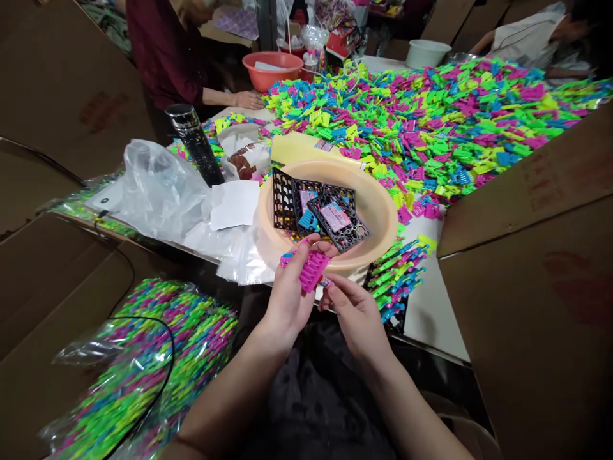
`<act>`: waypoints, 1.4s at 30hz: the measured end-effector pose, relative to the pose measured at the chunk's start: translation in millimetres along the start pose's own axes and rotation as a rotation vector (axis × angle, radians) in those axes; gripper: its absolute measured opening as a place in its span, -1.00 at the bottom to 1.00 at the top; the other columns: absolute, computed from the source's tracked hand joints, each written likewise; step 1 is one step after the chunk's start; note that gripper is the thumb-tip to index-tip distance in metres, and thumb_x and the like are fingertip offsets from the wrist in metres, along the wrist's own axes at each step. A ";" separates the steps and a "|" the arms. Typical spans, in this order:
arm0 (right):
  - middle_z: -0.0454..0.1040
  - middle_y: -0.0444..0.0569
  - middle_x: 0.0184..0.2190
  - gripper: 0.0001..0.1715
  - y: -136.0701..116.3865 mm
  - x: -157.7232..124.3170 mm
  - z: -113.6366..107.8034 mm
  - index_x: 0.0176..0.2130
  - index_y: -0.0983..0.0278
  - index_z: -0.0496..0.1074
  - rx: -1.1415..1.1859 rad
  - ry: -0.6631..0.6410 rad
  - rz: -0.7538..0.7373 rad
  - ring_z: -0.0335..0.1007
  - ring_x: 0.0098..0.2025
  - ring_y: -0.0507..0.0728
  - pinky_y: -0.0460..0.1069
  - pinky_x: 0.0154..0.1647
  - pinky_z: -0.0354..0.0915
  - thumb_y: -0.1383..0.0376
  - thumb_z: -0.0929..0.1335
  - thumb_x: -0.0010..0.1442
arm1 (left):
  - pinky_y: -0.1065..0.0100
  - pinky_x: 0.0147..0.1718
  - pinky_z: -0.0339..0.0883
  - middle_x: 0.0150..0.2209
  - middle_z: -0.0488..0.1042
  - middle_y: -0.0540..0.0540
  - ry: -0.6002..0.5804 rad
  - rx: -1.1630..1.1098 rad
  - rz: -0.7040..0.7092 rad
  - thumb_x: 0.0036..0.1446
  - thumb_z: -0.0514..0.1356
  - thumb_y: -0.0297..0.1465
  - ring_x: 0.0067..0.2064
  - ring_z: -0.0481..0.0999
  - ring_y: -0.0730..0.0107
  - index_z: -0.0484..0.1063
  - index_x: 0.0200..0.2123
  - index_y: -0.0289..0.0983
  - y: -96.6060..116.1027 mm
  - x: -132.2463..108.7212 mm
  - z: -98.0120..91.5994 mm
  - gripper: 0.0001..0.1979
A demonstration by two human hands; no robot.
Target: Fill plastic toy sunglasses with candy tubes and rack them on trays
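My left hand (290, 300) is closed around a bright pink ridged plastic piece (312, 271), held just in front of the basin's near rim. A bit of blue shows at the piece's left end. Pinched in the fingertips of my right hand (357, 313) is a small red-and-blue printed item (324, 281), close against the lower right edge of the pink piece; its kind is unclear. Beyond both hands stands a peach basin (390, 223). Black perforated plastic trays (282, 198) lie in it, with printed pink-and-blue labels (335, 217) on top.
A large heap of coloured plastic pieces (431, 134) covers the table's far side. Rows of similar pieces (397, 275) lie right of the basin. A black flask (196, 144) and plastic bag (158, 188) stand left. Cardboard boxes (531, 268) flank me; bagged pieces (158, 358) lie lower left.
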State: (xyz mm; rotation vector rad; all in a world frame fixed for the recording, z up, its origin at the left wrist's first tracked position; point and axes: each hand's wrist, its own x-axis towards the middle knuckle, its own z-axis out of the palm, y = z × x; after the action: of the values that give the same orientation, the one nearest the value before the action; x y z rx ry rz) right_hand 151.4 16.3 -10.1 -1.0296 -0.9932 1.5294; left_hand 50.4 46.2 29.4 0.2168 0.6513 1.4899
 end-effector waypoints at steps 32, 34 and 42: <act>0.48 -0.01 -0.13 -0.68 -6.7 1.6 15.4 -0.07 0.18 0.43 -0.573 -0.013 -0.194 0.43 -0.16 0.15 0.04 -0.16 0.38 0.20 0.25 0.21 | 0.31 -0.05 0.28 -0.46 0.48 0.02 -0.036 0.104 0.116 0.04 0.22 -0.34 -0.24 0.53 0.39 0.38 -0.35 -0.28 2.5 9.7 -22.1 -0.86; 0.50 0.00 -0.17 -0.69 -9.6 6.2 12.7 -0.11 0.21 0.45 -0.540 -0.080 -0.126 0.43 -0.17 0.14 0.03 -0.16 0.38 0.18 0.28 0.18 | 0.32 -0.03 0.27 -0.44 0.52 -0.01 -0.067 0.130 0.088 0.05 0.21 -0.35 -0.19 0.53 0.35 0.39 -0.37 -0.28 6.8 9.6 -26.4 -0.88; 0.54 -0.05 -0.40 -0.76 -28.8 18.1 0.3 -0.33 0.31 0.48 -0.408 -0.104 -0.014 0.43 -0.36 0.08 -0.05 -0.31 0.35 0.17 0.37 0.08 | 0.32 -0.03 0.31 -0.29 0.58 -0.10 -0.193 0.166 -0.042 0.04 0.22 -0.36 -0.04 0.49 0.24 0.48 -0.32 -0.29 8.4 0.2 -34.6 -0.86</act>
State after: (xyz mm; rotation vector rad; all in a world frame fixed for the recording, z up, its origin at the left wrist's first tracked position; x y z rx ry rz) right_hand 156.8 38.8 15.0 -1.2281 -1.4215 1.4103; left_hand 25.0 38.4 5.5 0.4663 0.6203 1.3556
